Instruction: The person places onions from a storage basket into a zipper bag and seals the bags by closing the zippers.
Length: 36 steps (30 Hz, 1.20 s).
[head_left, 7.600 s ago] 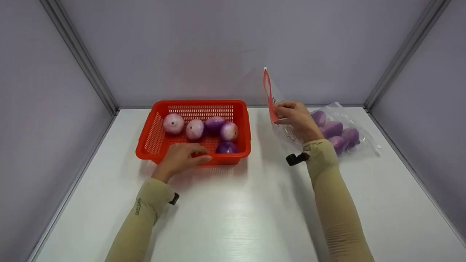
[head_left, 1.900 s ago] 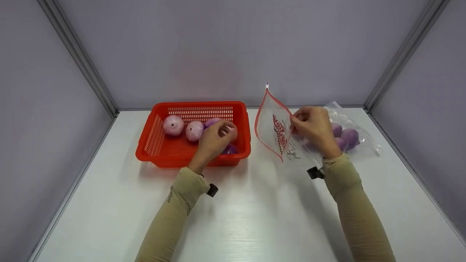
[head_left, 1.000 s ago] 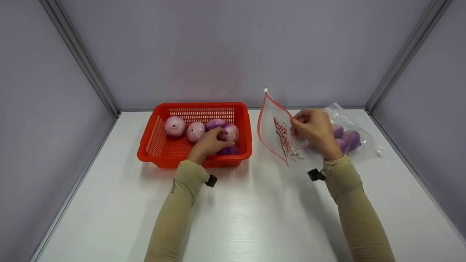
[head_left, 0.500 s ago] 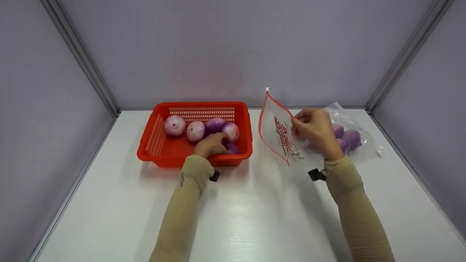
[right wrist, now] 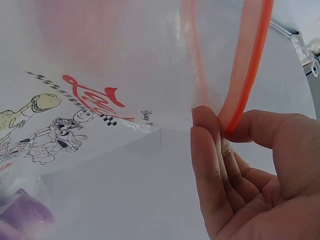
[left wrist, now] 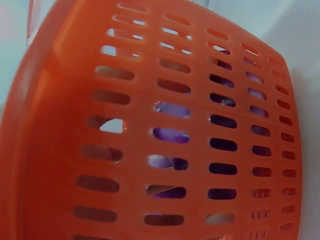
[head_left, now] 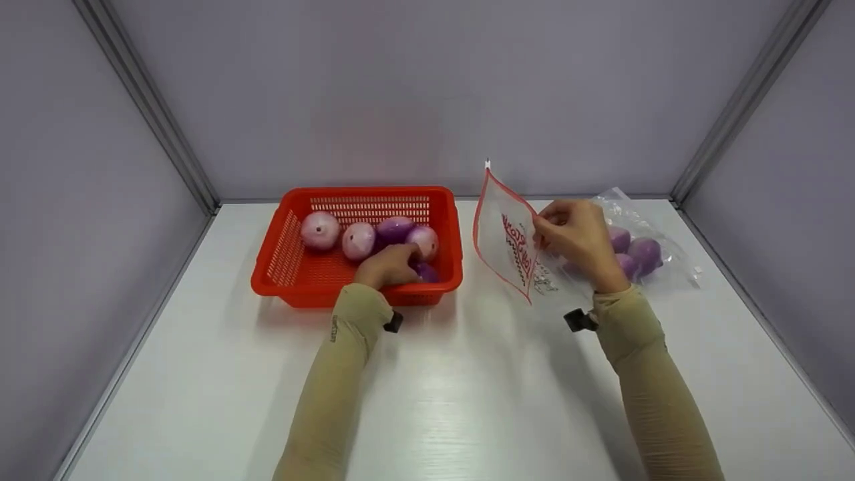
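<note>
My left hand (head_left: 389,266) reaches over the near rim of a red plastic basket (head_left: 267,287). Its fingers curl round a dark purple onion (head_left: 427,272) in the front right corner. Through the slots in the left wrist view, bits of purple onion (left wrist: 172,135) show, but most of the grip is hidden. My right hand (head_left: 576,237) pinches the red-edged mouth of a clear zip bag (head_left: 497,234) between thumb and fingers, and that mouth gapes toward the basket. Several purple onions (head_left: 644,255) lie in the bag's far end on the table. Printed cartoon figures (right wrist: 62,132) show on the bag.
Other onions in the basket are a pale one (head_left: 320,230) at left, another pale one (head_left: 359,241), a purple one (head_left: 395,229) and a pale one (head_left: 423,243) at right. The white table (head_left: 441,401) meets grey walls (head_left: 374,93) behind and at both sides.
My left hand has gone from the basket's near rim, over the right-hand onions, down onto the dark purple one. My right hand has moved right, and the bag's mouth has spread wider.
</note>
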{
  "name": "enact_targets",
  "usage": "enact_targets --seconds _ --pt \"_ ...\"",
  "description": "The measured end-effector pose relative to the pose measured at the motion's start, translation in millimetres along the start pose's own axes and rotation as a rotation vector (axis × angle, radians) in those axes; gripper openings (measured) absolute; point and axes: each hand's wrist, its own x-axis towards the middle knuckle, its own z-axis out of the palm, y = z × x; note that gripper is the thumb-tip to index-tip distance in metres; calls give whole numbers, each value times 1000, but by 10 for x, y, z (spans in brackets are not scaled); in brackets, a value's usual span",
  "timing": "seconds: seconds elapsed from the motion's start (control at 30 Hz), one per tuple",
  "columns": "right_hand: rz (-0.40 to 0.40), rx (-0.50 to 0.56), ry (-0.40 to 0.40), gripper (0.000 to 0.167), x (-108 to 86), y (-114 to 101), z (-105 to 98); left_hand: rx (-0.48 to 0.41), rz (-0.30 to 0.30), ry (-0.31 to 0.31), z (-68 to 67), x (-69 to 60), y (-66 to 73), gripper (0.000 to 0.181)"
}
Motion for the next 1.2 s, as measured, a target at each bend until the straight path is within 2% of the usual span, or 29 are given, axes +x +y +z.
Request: enact_targets --seconds 0.2,0.33,0.5,0.67,0.8,0.93,1.0,1.07,1.2 --pt "26 -10 -2 19 -3 -10 -14 52 3 7 -7 17 9 52" --pt "42 -18 -13 19 -9 -11 -19 46 17 21 -10 1 15 55" --pt "61 -16 -18 19 -26 -17 -24 7 68 67 -43 -48 9 58" --pt "72 -19 -21 18 -32 -29 -27 -82 137 158 -119 -140 25 65" --pt "63 -23 -17 17 -24 -12 -33 -233 198 206 -192 -245 43 64" --pt "47 -32 -7 18 -13 18 -30 -462 237 192 -255 -358 40 67" --pt "44 -34 -6 18 -13 27 -29 -533 253 183 -276 -399 31 69" --pt "40 -38 -5 18 -16 26 -26 -571 268 175 -289 -427 22 69" --pt "35 -47 -4 17 -21 14 -19 -586 292 181 -298 -451 27 69"
